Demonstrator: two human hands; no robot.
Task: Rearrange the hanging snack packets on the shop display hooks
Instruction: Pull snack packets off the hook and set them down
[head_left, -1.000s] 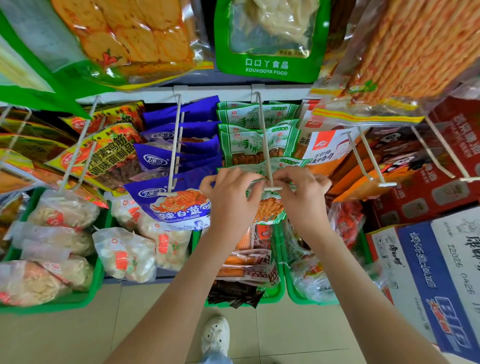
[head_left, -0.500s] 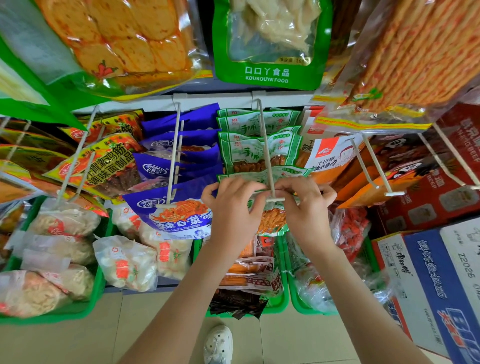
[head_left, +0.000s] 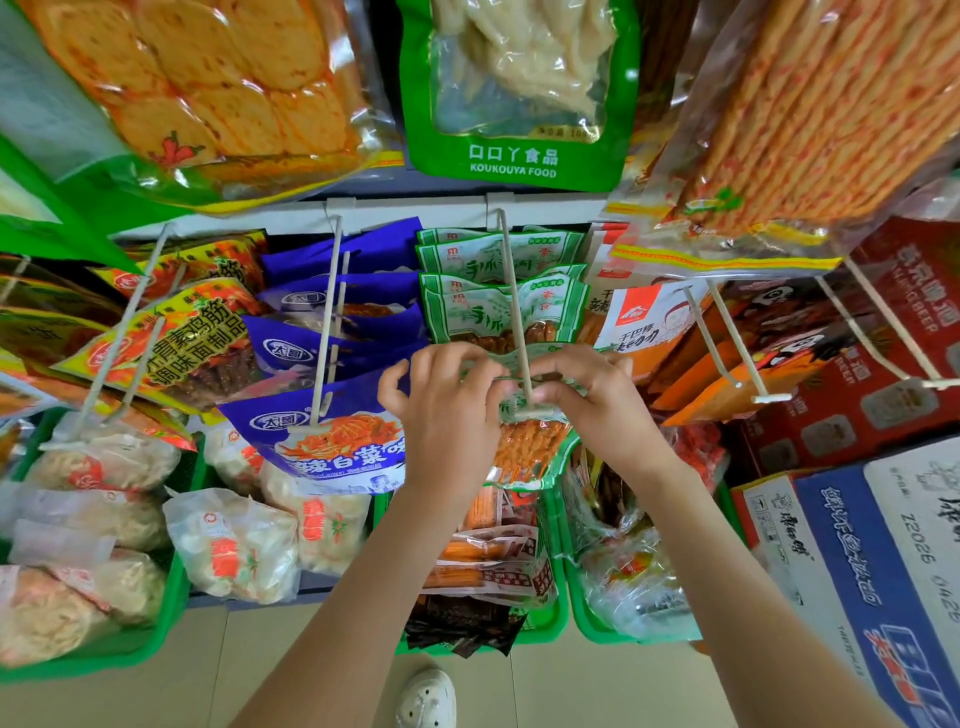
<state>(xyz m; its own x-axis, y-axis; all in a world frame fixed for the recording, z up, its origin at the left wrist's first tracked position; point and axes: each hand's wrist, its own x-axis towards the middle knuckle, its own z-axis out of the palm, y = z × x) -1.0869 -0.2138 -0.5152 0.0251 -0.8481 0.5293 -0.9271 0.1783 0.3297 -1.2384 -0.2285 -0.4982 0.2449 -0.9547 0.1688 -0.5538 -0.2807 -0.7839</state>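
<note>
L hand (head_left: 451, 410) + R hand (head_left: 597, 400) both pinch top of green packet (head_left: 530, 447) at hook (head_left: 515, 322) tip. Packet half on, not pushed back yet. More green packets (head_left: 498, 306) hang behind; other hooks prob untouched.

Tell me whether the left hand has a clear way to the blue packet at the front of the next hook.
Probably yes: the blue packet hangs unobstructed beside the left hand, though that hand holds the green packet.

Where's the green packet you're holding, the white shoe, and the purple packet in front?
green packet (head_left: 530, 457), head view, clear window
white shoe (head_left: 428, 699), head view, toe
purple packet (head_left: 332, 441), head view, front
</note>
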